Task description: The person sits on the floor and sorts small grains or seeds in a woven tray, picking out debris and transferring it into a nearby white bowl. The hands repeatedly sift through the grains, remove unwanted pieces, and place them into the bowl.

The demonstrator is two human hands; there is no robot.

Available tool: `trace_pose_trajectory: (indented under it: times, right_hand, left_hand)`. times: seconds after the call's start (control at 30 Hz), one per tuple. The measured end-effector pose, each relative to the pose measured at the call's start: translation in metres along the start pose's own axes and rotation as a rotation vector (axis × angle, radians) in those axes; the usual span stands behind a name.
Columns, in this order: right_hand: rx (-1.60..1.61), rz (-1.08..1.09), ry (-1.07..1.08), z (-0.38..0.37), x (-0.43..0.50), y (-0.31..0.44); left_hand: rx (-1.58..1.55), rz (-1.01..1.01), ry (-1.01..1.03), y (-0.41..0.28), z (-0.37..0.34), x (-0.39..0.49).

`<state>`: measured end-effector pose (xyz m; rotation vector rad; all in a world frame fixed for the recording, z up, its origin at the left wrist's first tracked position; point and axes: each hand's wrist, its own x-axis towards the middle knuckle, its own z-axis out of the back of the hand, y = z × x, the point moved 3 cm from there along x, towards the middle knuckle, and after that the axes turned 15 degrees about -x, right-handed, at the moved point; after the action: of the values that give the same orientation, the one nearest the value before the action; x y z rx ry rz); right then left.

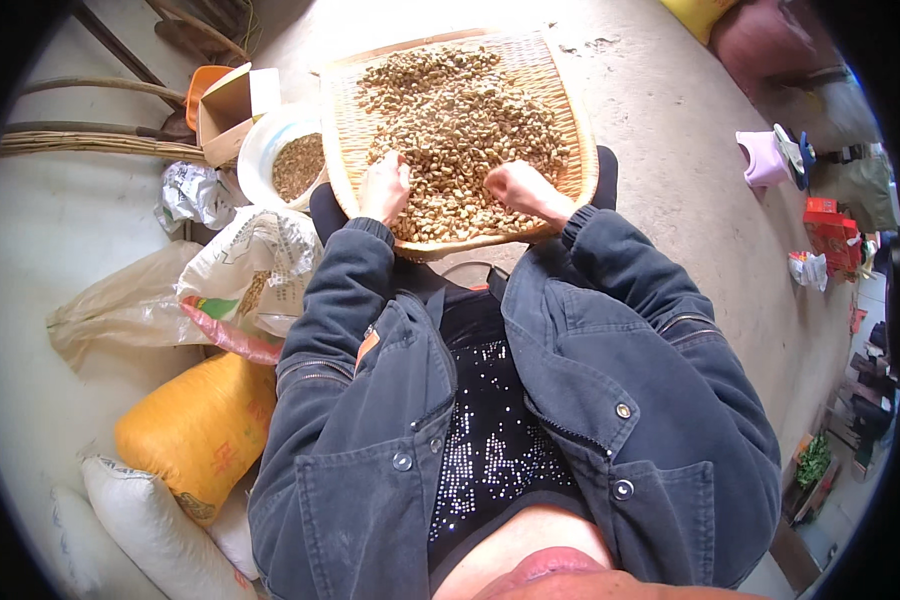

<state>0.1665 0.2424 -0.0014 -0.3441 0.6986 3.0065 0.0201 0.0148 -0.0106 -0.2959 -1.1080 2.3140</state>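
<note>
A shallow woven wicker basket (pixel 349 112) rests across my knees. Unshelled peanuts (pixel 465 112) cover most of its bottom in a thick, uneven heap. At the basket's left side, my left hand (pixel 386 189) touches the peanuts with its fingers curled; whether it holds any is hidden. My right hand (pixel 526 189) lies over the heap right of the middle, its fingers bent down among the peanuts, so what is between them cannot be told. Both wrists cross the near rim.
A white bucket (pixel 251 169) of brown bits stands left of the basket, beside an open cardboard box (pixel 225 112). Nearer are an open woven sack (pixel 214 262) and a full orange sack (pixel 195 427). A lilac stool-like object (pixel 762 159) stands on the concrete floor to the right.
</note>
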Motion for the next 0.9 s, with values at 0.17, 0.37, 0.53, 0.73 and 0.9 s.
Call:
trace_pose_trajectory:
  times: [0.17,0.37,0.53,0.73,0.9]
  right_hand:
    - [-0.267,0.028,-0.207,-0.031,0.045,0.016]
    - [-0.106,-0.034,-0.356,-0.031,0.041,0.011]
    - [0.572,-0.222,-0.105,-0.026,0.019,0.005]
    - [0.885,-0.092,-0.098,-0.029,-0.001,0.052]
    - [0.838,-0.070,-0.096,-0.015,-0.011,0.058]
  left_hand:
    - [-0.478,0.200,0.103,-0.023,-0.025,-0.014]
    - [-1.231,0.772,0.204,-0.021,-0.026,-0.034]
    - [-1.270,0.810,0.330,-0.041,-0.037,-0.037]
    - [-1.257,0.762,0.325,-0.059,-0.054,-0.042]
    - [-1.365,0.835,0.132,-0.044,-0.039,-0.048]
